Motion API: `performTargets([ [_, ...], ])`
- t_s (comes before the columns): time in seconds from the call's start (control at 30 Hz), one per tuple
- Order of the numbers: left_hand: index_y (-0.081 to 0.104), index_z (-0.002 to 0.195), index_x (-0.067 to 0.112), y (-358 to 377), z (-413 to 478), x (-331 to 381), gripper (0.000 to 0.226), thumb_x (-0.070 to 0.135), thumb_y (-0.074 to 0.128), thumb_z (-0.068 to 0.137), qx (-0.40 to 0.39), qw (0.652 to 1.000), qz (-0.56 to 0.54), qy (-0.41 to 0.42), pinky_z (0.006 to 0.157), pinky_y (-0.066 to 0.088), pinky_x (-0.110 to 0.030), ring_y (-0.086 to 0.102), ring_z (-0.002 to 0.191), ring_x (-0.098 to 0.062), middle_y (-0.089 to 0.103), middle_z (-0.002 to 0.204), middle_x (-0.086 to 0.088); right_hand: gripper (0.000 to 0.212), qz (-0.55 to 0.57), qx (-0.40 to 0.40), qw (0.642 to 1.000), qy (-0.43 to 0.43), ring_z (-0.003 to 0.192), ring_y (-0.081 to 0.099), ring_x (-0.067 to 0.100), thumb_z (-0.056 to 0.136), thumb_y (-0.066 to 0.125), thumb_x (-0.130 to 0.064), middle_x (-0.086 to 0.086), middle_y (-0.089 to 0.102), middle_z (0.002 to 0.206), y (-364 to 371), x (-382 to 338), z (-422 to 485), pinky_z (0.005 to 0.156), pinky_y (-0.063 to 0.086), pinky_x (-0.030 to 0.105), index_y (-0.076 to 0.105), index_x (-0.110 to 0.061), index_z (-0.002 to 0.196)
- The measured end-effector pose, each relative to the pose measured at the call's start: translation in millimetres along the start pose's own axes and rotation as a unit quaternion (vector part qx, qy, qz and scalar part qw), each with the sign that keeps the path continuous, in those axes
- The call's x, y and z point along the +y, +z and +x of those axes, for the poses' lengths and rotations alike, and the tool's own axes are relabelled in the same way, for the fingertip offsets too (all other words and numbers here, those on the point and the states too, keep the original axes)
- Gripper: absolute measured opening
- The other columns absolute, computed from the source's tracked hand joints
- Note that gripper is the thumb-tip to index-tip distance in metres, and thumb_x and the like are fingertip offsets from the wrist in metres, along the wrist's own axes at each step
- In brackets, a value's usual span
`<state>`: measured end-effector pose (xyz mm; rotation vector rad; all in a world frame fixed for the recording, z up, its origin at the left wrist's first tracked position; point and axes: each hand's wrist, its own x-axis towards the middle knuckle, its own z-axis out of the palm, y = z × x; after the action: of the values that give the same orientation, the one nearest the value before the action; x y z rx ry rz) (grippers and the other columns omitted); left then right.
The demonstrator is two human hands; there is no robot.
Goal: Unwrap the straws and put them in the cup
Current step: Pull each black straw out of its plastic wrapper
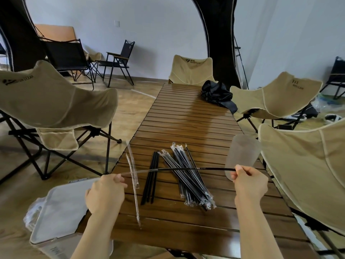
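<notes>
now the left hand (pixel 106 193) pinches the wrapper (pixel 147 170) and the right hand (pixel 250 182) the half-out straw (pixel 214 168), with bare straws (pixel 151 178) at twelve o'clock, a wrapped pile (pixel 192 184) at one, and the cup (pixel 241 156) at two seemingly unfilled.

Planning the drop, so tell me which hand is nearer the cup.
Right. The right hand pinches the straw just in front of the cup, overlapping its base in view; the left hand holds the wrapper at the left edge of the table.
</notes>
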<state>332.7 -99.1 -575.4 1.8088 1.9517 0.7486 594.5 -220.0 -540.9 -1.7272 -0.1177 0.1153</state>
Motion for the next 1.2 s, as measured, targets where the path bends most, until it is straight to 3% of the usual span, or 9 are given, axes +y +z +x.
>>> performTargets([
  [0.23,0.054,0.127,0.026,4.2,-0.9,5.4,0.031,0.030,0.051,0.096,-0.048,0.997,0.064,-0.011,0.104,0.031,-0.042,0.059,0.104,-0.022,0.065,0.105,0.000,0.014,0.023,0.026,0.999,-0.018,0.071,0.063,0.016,0.091,0.056,-0.011,0.014,0.068,0.086,-1.3,-4.0,-1.4,0.066,0.044,0.020,0.068,-0.004,0.095],
  [0.33,0.017,0.149,0.034,8.3,-2.0,13.2,0.074,0.046,0.058,0.089,-0.089,0.986,0.117,0.083,0.114,0.018,-0.050,0.024,0.143,-0.029,0.030,0.154,-0.003,0.015,-0.038,-0.042,0.994,-0.092,0.065,0.058,0.010,0.092,0.054,-0.010,0.008,0.067,0.074,2.0,-8.6,-7.9,0.070,0.050,0.027,0.068,-0.007,0.089],
  [0.4,0.015,0.149,0.040,9.0,-4.9,22.0,0.076,0.050,0.058,0.088,-0.068,0.978,0.109,0.165,0.115,0.010,-0.047,0.010,0.147,-0.025,0.020,0.158,0.003,0.016,-0.064,-0.096,0.985,-0.128,0.067,0.060,0.013,0.092,0.053,-0.010,0.004,0.066,0.071,3.6,-11.8,-10.3,0.074,0.052,0.032,0.068,-0.012,0.085],
  [0.53,0.058,0.125,0.038,10.3,-6.0,30.3,0.032,0.037,0.055,0.093,-0.018,0.961,0.032,0.274,0.107,0.012,-0.034,0.047,0.126,-0.008,0.062,0.123,0.013,0.020,-0.061,-0.176,0.971,-0.147,0.065,0.060,0.012,0.092,0.053,-0.010,0.002,0.066,0.069,5.9,-12.5,-12.1,0.067,0.049,0.025,0.065,-0.021,0.080],
  [0.67,0.065,0.111,0.037,11.9,2.4,22.4,0.023,0.031,0.046,0.099,-0.105,0.946,0.029,0.304,0.102,0.033,-0.027,0.063,0.092,0.001,0.067,0.073,0.021,0.019,-0.078,-0.137,0.977,-0.142,0.066,0.061,0.013,0.092,0.052,-0.009,0.002,0.066,0.070,6.0,-10.4,-9.5,0.067,0.048,0.026,0.066,-0.016,0.082],
  [0.77,0.062,0.117,0.029,10.7,12.0,19.9,0.024,0.025,0.047,0.100,-0.196,0.938,0.026,0.286,0.102,0.042,-0.029,0.066,0.090,0.001,0.065,0.068,0.022,0.017,-0.092,-0.068,0.986,-0.122,0.076,0.062,0.021,0.092,0.051,-0.007,0.007,0.067,0.076,4.5,-6.3,-3.3,0.071,0.049,0.032,0.068,-0.008,0.091],
  [0.9,0.060,0.107,0.035,2.5,-1.4,28.5,0.020,0.028,0.042,0.100,-0.284,0.911,-0.038,0.296,0.079,0.042,-0.006,0.065,0.073,0.006,0.067,0.066,0.011,0.016,-0.081,-0.014,0.993,-0.081,0.094,0.062,0.030,0.090,0.057,-0.008,0.016,0.068,0.094,4.2,-3.3,1.3,0.085,0.051,0.040,0.067,-0.005,0.101],
  [1.03,0.062,0.087,0.024,1.7,-8.5,40.3,0.034,0.034,0.033,0.102,-0.289,0.909,-0.090,0.286,0.076,0.050,-0.020,0.063,0.063,-0.006,0.064,0.062,0.004,0.014,-0.033,-0.050,0.997,-0.046,0.078,0.061,0.018,0.092,0.055,-0.014,0.010,0.068,0.085,4.4,-3.7,-3.5,0.078,0.046,0.030,0.066,-0.006,0.099],
  [1.2,0.059,0.077,0.029,8.0,-7.3,38.6,0.038,0.034,0.031,0.102,-0.173,0.942,-0.082,0.274,0.078,0.051,-0.022,0.063,0.067,-0.003,0.065,0.066,0.007,0.004,-0.022,-0.175,0.984,-0.013,0.072,0.064,0.018,0.085,0.067,-0.013,0.007,0.069,0.076,8.9,-2.2,-7.8,0.073,0.055,0.030,0.066,-0.010,0.087],
])
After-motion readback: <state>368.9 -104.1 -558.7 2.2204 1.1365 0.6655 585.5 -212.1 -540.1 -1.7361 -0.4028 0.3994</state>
